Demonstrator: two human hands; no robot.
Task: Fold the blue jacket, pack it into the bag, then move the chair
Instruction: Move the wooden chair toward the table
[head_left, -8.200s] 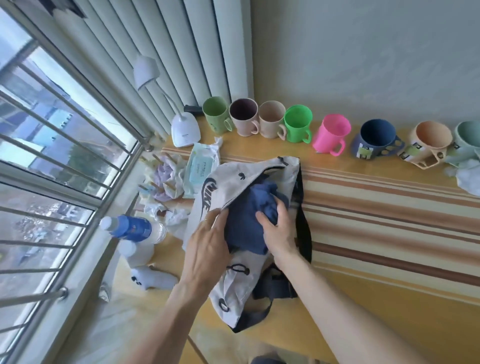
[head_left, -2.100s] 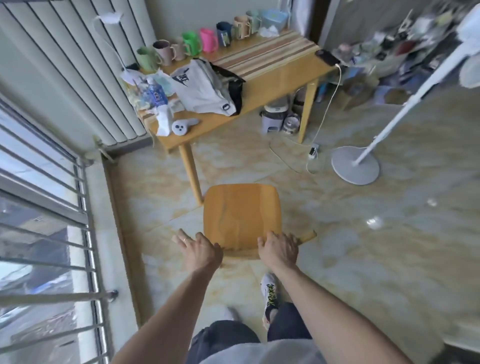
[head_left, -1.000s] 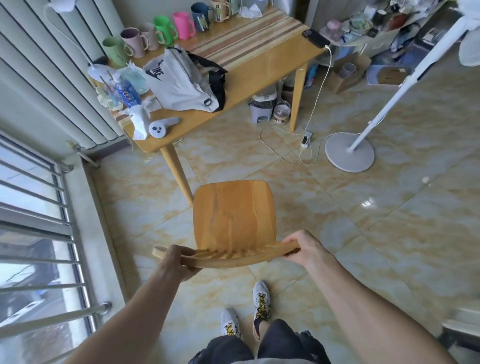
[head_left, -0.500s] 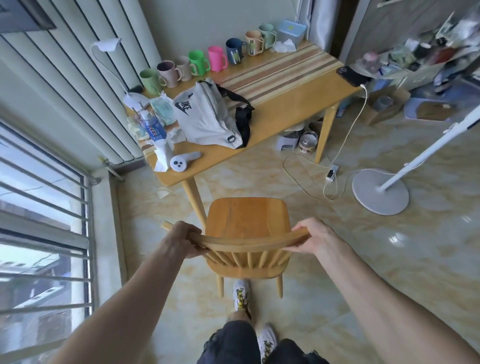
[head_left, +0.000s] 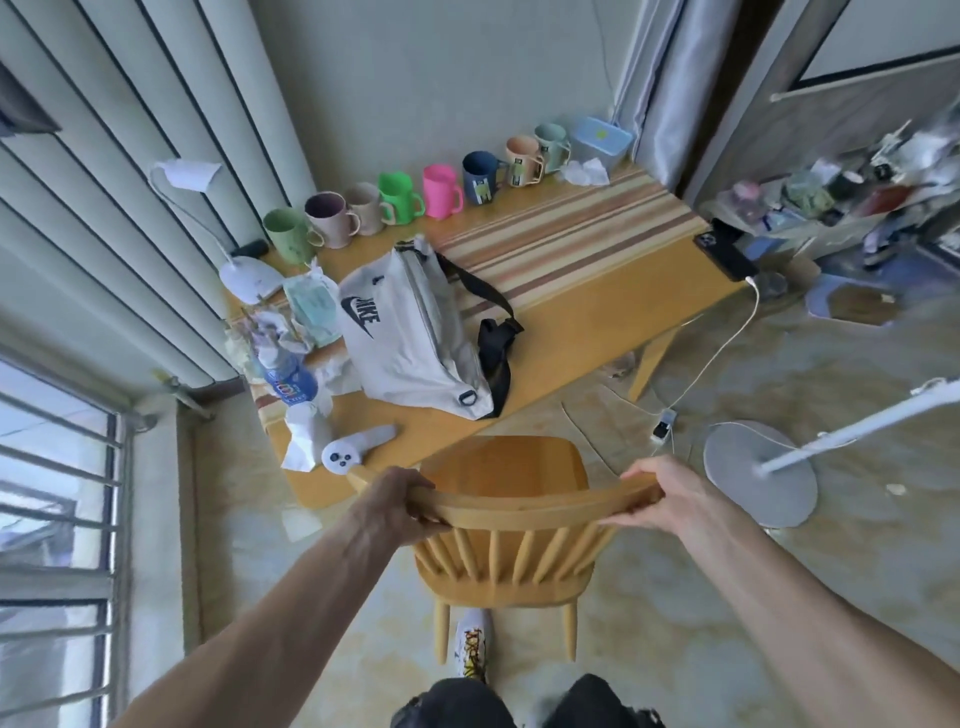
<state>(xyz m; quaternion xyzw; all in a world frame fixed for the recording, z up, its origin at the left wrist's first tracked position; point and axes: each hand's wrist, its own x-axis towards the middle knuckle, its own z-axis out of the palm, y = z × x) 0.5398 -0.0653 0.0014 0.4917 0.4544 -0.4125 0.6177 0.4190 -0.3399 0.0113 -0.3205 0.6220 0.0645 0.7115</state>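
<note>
Bare forearms, dark shorts (head_left: 467, 701), white sneaker (head_left: 471, 644) w/ yellow-black pattern.

"NIKE" with its swoosh in black on my white fabric bag (head_left: 410, 338) lying on the wooden table (head_left: 597, 332), blue bottle label (head_left: 291, 387) too blurred for me to read

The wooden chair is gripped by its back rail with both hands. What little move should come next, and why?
Probably ease the wooden chair forward, tucking its seat under the table. Both the left hand and right hand grip the back rail, the seat front already meets the table edge, and the white bag lies closed.
</note>
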